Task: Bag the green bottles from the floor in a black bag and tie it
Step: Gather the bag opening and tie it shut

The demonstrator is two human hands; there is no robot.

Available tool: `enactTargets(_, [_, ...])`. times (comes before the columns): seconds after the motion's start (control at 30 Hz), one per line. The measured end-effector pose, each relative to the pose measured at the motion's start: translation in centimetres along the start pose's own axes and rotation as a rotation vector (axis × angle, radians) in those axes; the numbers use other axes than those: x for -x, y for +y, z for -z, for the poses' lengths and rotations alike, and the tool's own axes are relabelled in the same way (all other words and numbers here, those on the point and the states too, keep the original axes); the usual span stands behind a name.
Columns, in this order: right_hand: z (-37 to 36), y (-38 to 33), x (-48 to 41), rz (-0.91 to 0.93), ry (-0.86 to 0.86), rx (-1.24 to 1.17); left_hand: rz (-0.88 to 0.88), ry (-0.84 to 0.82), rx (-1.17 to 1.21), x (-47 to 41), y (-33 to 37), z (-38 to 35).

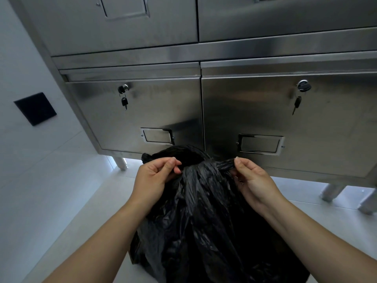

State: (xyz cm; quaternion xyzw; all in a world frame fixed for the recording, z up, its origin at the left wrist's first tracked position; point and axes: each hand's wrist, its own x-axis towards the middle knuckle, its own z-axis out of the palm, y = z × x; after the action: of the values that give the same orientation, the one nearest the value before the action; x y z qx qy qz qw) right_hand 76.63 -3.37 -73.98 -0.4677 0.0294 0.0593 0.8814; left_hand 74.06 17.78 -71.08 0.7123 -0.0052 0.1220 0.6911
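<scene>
A full black plastic bag (204,221) stands on the white floor in front of me, its top gathered into two twisted ends. My left hand (155,176) pinches the left end between thumb and fingers. My right hand (253,178) grips the right twisted end, pulled out to the right. A loop of the bag's plastic arches between the two hands. No green bottles show; whatever is in the bag is hidden by the black plastic.
A stainless steel cabinet (142,111) on short metal legs (121,163) stands right behind the bag, with keys hanging in two locks (123,88). A white wall with a black square plate (35,108) is on the left. White floor tiles (81,201) surround the bag.
</scene>
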Motion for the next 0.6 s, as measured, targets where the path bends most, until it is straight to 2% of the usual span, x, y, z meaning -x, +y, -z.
enactTargets(0.1, [0.5,0.2,-0.2,0.006,0.029,-0.004,-0.005,0.014,0.003,0.0,-0.1,0.1])
enactTargets(0.17, [0.2,0.0,-0.2,0.040,-0.021,0.004,-0.020,0.013,0.011,0.1,0.1,-0.2])
enactTargets(0.33, [-1.7,-1.4,-0.1,0.299,-0.121,0.304,-0.079,0.052,0.108,-0.2,2.0,-1.4])
enactTargets(0.4, [-2.6,-1.9,0.0,0.375,-0.150,0.311,-0.101,0.075,0.159,-0.2,2.9,-2.0])
enactTargets(0.6, [-4.5,-2.3,1.1,0.482,-0.217,0.340,-0.188,-0.019,0.129,0.3,4.4,-3.3])
